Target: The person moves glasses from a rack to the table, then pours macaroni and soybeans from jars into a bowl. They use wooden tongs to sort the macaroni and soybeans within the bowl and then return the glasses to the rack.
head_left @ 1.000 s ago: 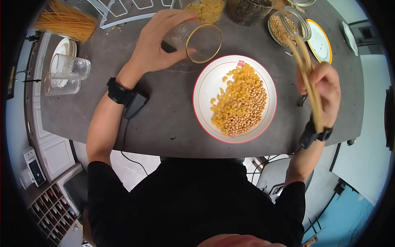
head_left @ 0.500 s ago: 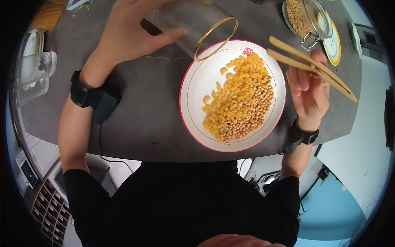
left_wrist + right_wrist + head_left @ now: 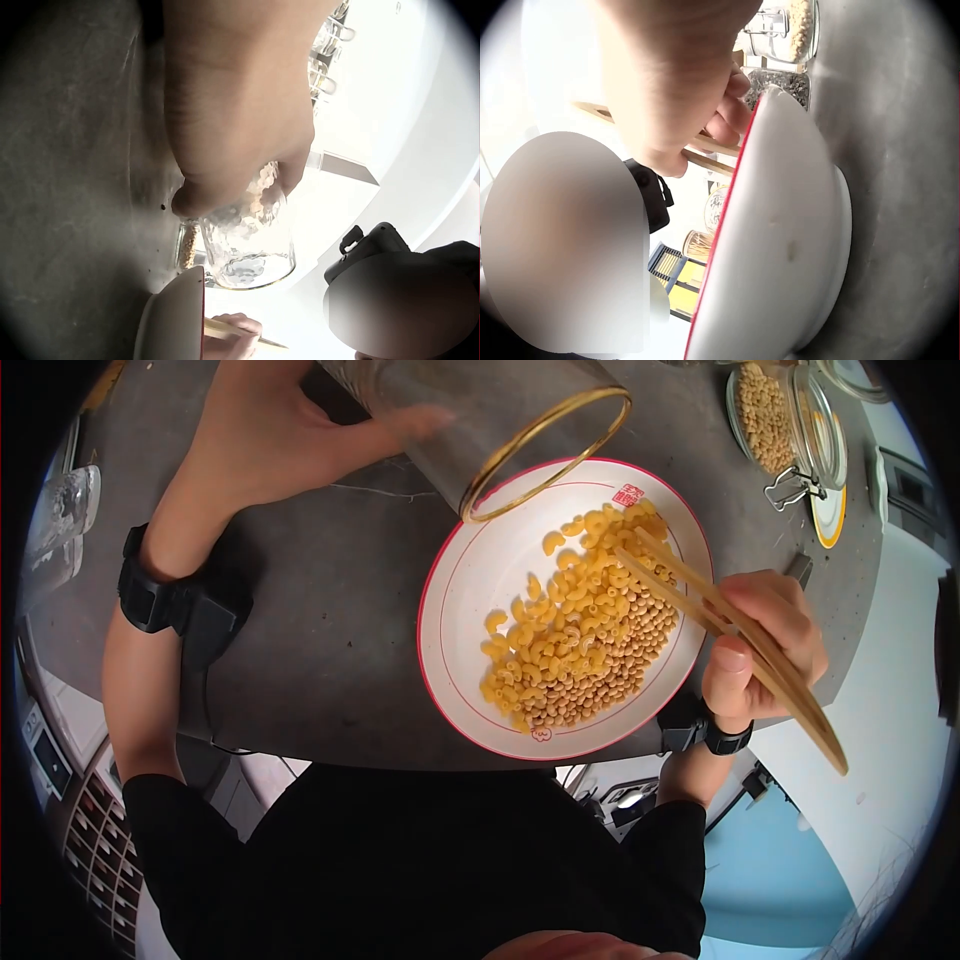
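With your left hand [image 3: 265, 455] gripping the tilted glass jar [image 3: 455, 455] and your right hand [image 3: 775, 625] pinching the tongs [image 3: 812, 724], too wide a bite could catch pale beans [image 3: 625, 665] lying against the macaroni [image 3: 560, 625] in the bowl [image 3: 465, 585].

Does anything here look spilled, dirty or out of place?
Yes, slightly: a brownish mark stands out on the white outside of the bowl. I can't tell whether it's dirt or a flaw. The glass is tilted, but the left hand holds it.
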{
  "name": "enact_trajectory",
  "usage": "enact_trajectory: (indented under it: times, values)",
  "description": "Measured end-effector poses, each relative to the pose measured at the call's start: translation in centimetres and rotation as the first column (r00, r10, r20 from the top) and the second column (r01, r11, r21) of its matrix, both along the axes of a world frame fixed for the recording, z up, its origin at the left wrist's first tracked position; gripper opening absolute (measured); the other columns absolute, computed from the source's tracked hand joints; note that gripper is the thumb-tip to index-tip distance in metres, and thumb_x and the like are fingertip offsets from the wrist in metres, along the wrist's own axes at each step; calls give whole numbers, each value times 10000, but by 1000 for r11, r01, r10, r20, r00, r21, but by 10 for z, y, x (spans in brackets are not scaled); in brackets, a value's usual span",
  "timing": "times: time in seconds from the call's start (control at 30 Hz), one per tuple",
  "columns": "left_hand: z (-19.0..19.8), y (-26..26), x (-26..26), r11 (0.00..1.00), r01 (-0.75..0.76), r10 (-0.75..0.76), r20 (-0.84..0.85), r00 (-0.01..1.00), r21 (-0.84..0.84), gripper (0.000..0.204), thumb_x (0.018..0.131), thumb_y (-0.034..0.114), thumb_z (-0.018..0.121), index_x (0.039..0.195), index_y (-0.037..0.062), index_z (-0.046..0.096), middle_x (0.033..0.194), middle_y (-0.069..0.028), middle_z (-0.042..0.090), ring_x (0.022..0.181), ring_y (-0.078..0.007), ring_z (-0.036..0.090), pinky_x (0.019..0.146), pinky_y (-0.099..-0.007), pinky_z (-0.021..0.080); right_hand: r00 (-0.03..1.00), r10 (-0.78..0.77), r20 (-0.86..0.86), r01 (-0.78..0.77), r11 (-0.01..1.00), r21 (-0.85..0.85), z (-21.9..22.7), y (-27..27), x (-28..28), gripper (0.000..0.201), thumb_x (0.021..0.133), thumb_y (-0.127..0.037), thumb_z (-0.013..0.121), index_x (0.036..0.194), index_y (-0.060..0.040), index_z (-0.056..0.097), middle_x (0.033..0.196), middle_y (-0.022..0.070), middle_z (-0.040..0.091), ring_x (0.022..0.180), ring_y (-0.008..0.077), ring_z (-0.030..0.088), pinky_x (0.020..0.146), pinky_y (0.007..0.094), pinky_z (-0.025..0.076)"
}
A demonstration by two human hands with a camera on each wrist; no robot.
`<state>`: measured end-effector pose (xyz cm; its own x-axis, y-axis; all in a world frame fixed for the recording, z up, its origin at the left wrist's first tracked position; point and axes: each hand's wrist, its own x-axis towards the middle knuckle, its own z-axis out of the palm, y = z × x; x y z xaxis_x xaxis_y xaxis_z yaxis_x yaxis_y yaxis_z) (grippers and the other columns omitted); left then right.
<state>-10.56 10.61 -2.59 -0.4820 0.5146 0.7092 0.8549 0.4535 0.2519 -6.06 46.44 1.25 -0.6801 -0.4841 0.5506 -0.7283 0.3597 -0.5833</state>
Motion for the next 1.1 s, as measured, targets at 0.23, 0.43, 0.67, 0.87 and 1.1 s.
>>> enact_trajectory:
  times: [0.23, 0.43, 0.67, 0.87, 1.1]
  values:
    - [-20, -9, -16, 999, 37, -41, -108, 993, -30, 594, 754, 164, 878, 1295, 61, 656, 1269, -149, 637, 1165, -325, 605, 967, -443, 491, 983, 135, -123, -112, 979, 173, 5, -4, 1, 292, 848, -220, 831, 935, 10, 674, 670, 94, 678, 494, 219, 649, 411, 303, 463]
    - [-18, -9, -13, 999, 16, -20, -89, 996, -45, 610, 753, 169, 878, 1308, 62, 648, 1272, -149, 637, 1164, -328, 607, 969, -445, 489, 983, 86, -162, -58, 983, 172, 3, -10, 8, 227, 866, -155, 809, 937, 9, 669, 638, 90, 664, 490, 216, 640, 427, 301, 470]
    - [-11, -3, -8, 999, -20, 16, -97, 995, -44, 599, 746, 177, 879, 1291, 59, 660, 1249, -149, 650, 1158, -324, 611, 975, -444, 489, 999, -17, 51, 17, 1000, -15, -5, 0, 15, 186, 910, -135, 765, 972, -1, 652, 659, 103, 680, 501, 213, 639, 490, 310, 499]
    - [-20, -7, -19, 1000, 28, -28, -132, 991, -2, 580, 752, 214, 873, 1272, 53, 673, 1220, -143, 671, 1120, -324, 633, 960, -432, 497, 987, -7, 157, 22, 995, -98, -6, 1, 15, 174, 950, -141, 715, 985, 9, 633, 659, 112, 679, 504, 205, 638, 499, 303, 497]
    - [-29, 6, -22, 986, 132, -111, -193, 975, 101, 538, 760, 223, 860, 1245, 49, 705, 1176, -133, 692, 1053, -293, 664, 913, -411, 514, 999, 42, -4, -42, 996, -75, -4, -9, 23, 337, 1072, -312, 540, 1013, 19, 514, 659, 120, 570, 430, 178, 562, 413, 282, 418]
